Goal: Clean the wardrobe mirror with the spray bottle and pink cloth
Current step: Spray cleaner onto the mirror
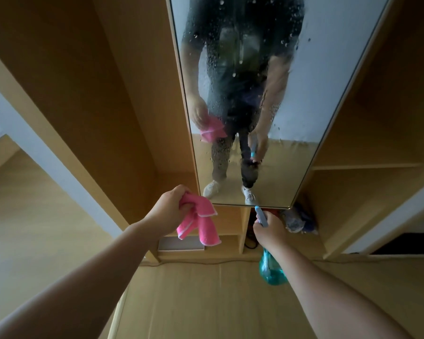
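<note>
Mirror [250,101] stands right before me, beaded with droplets [233,75]. My left hand [170,206] bunches the pink cloth [201,223] near its bottom corner; my right hand [271,230] grips the spray bottle [272,271], held low. It looks wet enough: I should wipe top down, overlapping, before drips run.

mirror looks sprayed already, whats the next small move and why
Probably raise the left hand with the pink cloth to the mirror and start wiping: droplets already cover it, the cloth hangs lower down, and the right hand holds the spray bottle low.
</note>
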A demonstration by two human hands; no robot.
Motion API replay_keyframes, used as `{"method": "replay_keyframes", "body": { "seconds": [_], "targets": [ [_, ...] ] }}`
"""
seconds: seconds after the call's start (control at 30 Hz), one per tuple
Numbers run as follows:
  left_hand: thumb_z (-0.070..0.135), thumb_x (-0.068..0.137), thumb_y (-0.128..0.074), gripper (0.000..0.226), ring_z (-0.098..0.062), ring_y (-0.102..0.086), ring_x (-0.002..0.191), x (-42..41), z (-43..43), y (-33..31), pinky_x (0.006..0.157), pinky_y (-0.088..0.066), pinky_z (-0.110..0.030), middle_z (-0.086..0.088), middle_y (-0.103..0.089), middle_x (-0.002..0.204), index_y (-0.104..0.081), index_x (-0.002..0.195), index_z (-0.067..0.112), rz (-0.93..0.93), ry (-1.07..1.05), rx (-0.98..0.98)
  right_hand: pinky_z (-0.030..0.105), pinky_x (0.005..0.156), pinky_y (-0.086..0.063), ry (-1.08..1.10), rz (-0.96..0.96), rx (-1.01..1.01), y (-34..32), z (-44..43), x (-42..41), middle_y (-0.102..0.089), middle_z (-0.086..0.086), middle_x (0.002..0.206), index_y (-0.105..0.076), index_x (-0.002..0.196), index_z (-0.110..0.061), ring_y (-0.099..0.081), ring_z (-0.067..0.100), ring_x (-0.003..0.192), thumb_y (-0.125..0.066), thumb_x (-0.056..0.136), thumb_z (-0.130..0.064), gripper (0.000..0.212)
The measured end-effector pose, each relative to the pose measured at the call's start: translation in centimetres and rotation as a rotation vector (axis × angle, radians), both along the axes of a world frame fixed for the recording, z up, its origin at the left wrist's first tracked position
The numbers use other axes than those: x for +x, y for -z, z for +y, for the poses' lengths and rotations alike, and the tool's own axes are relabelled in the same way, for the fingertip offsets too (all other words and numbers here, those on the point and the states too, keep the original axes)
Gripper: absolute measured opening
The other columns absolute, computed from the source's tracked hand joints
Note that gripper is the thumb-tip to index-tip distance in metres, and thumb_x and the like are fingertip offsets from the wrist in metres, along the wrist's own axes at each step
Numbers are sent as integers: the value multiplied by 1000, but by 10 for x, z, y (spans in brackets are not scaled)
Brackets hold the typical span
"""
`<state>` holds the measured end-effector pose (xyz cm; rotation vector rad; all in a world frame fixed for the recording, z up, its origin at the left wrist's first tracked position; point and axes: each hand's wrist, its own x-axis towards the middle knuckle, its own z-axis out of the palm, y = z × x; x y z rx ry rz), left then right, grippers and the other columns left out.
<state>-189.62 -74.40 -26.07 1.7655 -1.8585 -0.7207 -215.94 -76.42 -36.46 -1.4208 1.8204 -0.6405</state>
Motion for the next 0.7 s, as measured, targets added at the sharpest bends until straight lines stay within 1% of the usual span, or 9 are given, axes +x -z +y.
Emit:
{"method": "replay_keyframes", "body": {
  "seconds": [0.13,0.2,0.27,0.37,0.43,0.5,0.57,0.63,0.7],
  "targets": [
    [13,93,-57,30,1,-61,77,-7,-5,-2,55,-46,-9,17,-62,90,-50,86,41,-6,11,-8,21,49,-37,10,29,-9,0,-1,-4,-60,-3,77,-57,84,-24,-57,9,65,-52,88,-15,11],
    [13,93,-57,29,2,-61,76,-10,-6,-1,55,-47,-9,17,-62,89,-50,86,40,-8,14,-12,22,49,-39,36,10,-4,3,-2,-8,-61,-2,76,-56,81,-25,-58,11,65,-53,86,-15,12],
    [13,93,-58,25,2,-62,75,-12,-8,1,56,-49,-10,16,-63,88,-53,88,37,-11,18,-14,23,52,-44,75,-30,8,7,-3,-14,-61,-1,78,-58,86,-22,-60,13,68,-54,86,-14,9],
    [12,92,-58,17,0,-62,78,-16,-14,3,61,-52,-14,12,-64,90,-57,94,30,-8,23,-13,21,55,-42,127,-57,19,12,-4,-27,-61,-7,84,-58,99,-24,-59,9,74,-54,87,-16,15],
    [13,92,-58,15,-1,-63,79,-21,-19,4,63,-53,-16,11,-65,92,-58,96,28,-2,32,-3,22,57,-43,151,-58,12,13,-5,-36,-61,-10,87,-58,102,-26,-59,8,75,-55,87,-16,18],
    [15,93,-58,18,2,-62,77,-27,-22,4,60,-51,-13,14,-64,90,-57,93,33,0,47,3,24,59,-44,163,-49,-1,14,-6,-43,-61,-9,85,-59,100,-25,-59,8,74,-57,86,-16,17],
    [16,93,-59,24,6,-61,73,-33,-24,3,56,-48,-10,16,-64,87,-54,87,38,-3,59,3,23,57,-44,177,-63,3,15,-6,-49,-61,-6,83,-59,99,-23,-60,10,72,-57,86,-15,16],
    [15,93,-59,26,10,-60,72,-38,-27,4,55,-48,-9,17,-63,86,-52,85,39,-3,71,6,24,55,-45,201,-72,13,15,-6,-53,-61,-3,81,-59,97,-23,-61,12,70,-56,87,-14,14],
    [14,93,-58,25,8,-61,73,-40,-29,4,55,-48,-9,16,-64,87,-53,86,38,-9,82,6,24,52,-43,220,-68,16,16,-6,-57,-61,-1,78,-59,93,-22,-61,13,67,-56,87,-14,11]
  ]
}}
